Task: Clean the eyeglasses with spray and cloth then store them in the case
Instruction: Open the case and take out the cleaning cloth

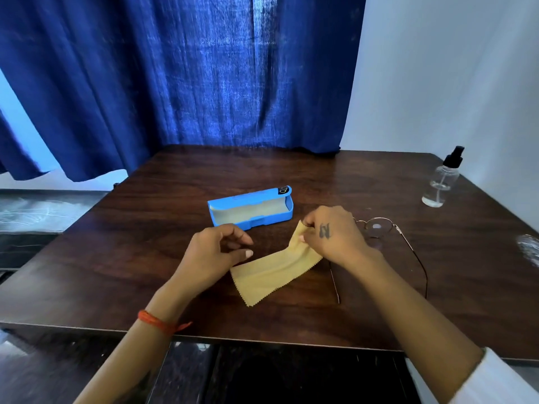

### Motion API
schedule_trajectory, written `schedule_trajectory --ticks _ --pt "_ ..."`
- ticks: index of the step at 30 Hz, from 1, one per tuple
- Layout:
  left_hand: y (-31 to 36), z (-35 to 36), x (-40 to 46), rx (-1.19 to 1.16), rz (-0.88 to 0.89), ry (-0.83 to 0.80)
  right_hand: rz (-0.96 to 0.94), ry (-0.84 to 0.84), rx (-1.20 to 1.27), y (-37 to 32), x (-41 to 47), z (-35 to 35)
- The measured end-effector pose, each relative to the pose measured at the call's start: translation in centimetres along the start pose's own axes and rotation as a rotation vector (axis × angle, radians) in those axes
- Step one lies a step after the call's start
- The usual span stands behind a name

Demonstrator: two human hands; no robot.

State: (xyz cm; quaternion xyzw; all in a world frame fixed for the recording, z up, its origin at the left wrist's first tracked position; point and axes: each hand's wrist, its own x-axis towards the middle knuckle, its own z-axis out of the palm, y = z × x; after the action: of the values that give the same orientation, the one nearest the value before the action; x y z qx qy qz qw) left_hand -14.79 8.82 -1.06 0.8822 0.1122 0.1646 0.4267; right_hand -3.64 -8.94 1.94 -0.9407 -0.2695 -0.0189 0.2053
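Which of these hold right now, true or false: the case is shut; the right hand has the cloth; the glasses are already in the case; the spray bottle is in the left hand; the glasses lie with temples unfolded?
1. The case is shut. False: it lies open on the table, its pale lining showing.
2. The right hand pinches the cloth. True.
3. The glasses are in the case. False: they lie on the table, partly behind the right hand.
4. The left hand holds the spray bottle. False: the bottle stands at the table's far right; that hand holds nothing.
5. The glasses' temples are unfolded. True.
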Motion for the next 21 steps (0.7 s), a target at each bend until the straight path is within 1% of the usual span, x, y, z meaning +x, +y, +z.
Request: schedule_trajectory --ticks 2,4,5,7,9,11,14,17,19,21 --pt "0.6 0.6 0.3 -0.046 0.067 -0.007 -0.027 0.042 -0.035 -0.9 -0.1 0.0" --pt "0.8 1.2 1.1 -0.082 0.106 -0.032 -0.101 0.076 -0.07 -1.6 -0.5 -0.1" --pt "0.9 1.4 1.5 -0.1 0.117 -0.077 -0.148 0.088 -0.071 -1.9 -0.6 0.0" --pt "1.1 1.5 2.4 -0.161 0.128 -0.241 -0.221 0.066 -0.024 -2.2 -0.7 0.0" --pt "1.3 1.6 2.9 -0.241 0.14 -0.374 -0.237 -0.018 0.114 -2.2 -0.6 -0.3" --pt "1.7 1.6 3.3 -0.279 0.135 -0.403 -0.225 -0.084 0.232 -1.9 -0.4 -0.9" --pt "2.4 1.0 3.2 -0.346 0.109 -0.391 -0.219 -0.188 0.344 -1.2 -0.3 -2.3" --pt "2.8 0.2 2.7 -0.503 0.032 -0.48 -0.144 -0.353 0.632 -0.7 -0.5 -4.2" --pt "3.1 -0.2 2.5 -0.604 -0.022 -0.555 -0.087 -0.392 0.771 -0.5 -0.3 -4.8" --pt "3.2 -0.2 2.6 -0.662 -0.076 -0.568 -0.054 -0.363 0.799 -0.5 0.2 -4.5"
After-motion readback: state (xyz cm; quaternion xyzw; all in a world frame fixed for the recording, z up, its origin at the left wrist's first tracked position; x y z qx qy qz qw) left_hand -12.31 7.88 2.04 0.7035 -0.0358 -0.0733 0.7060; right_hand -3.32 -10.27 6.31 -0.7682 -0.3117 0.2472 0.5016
